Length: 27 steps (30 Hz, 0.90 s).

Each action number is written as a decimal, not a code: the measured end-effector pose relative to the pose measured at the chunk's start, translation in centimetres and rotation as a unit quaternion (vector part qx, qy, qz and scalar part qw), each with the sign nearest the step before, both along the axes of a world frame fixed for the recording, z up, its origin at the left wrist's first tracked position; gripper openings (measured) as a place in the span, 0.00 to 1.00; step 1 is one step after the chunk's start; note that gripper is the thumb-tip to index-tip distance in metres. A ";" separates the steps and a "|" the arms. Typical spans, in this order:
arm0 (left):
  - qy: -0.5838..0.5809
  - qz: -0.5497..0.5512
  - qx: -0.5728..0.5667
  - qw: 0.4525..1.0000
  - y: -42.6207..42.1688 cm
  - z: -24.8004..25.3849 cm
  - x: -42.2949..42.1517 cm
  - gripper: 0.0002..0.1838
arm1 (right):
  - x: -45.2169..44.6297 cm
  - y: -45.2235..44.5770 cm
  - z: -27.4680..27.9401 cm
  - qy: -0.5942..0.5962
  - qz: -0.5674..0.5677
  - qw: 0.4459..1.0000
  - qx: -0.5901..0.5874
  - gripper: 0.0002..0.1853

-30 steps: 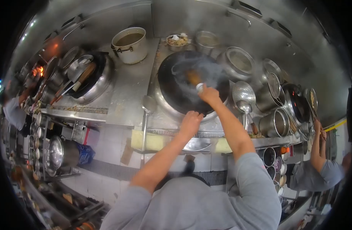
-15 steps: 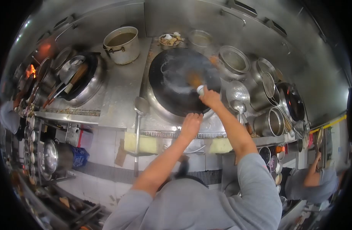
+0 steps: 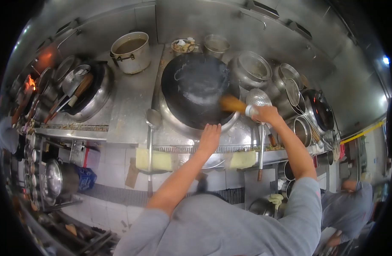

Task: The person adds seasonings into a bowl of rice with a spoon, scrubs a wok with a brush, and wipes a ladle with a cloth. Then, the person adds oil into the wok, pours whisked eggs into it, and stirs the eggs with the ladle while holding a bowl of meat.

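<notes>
Right hand (image 3: pixel 265 114) is clutching the brush (image 3: pixel 234 103) at the wok's (image 3: pixel 196 85) right edge; left hand (image 3: pixel 209 138) is touching its near rim, grip unclear.

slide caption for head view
Right hand grips flared yellow-brown brush; left hand at edge of round black wok

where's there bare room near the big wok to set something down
The clearest patch is the metal counter between the left wok and the ladle, in front of the pale pot. It's crowded right of the big wok, where the skimmer, several pots and the right hand with its brush leave little room.
</notes>
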<state>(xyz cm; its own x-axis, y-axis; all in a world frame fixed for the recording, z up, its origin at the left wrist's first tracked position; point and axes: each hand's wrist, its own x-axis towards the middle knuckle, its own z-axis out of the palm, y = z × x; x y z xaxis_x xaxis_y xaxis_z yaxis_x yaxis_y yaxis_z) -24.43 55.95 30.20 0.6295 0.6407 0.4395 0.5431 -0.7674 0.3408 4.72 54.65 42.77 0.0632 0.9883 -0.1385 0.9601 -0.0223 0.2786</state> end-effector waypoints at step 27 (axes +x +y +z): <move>-0.079 0.044 -0.054 0.994 1.0 -0.6 4.0 0.04 | -9.2 14.4 -8.1 0.142 -0.214 0.960 0.109 0.41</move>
<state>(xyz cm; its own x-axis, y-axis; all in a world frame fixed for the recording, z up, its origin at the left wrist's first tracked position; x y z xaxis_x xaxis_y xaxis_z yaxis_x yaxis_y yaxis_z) -20.45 57.00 29.61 0.4973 0.7392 0.4542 0.5406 -0.6735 0.5042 -4.46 69.07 34.71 0.4603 0.8878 -0.0022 0.8867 -0.4598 -0.0492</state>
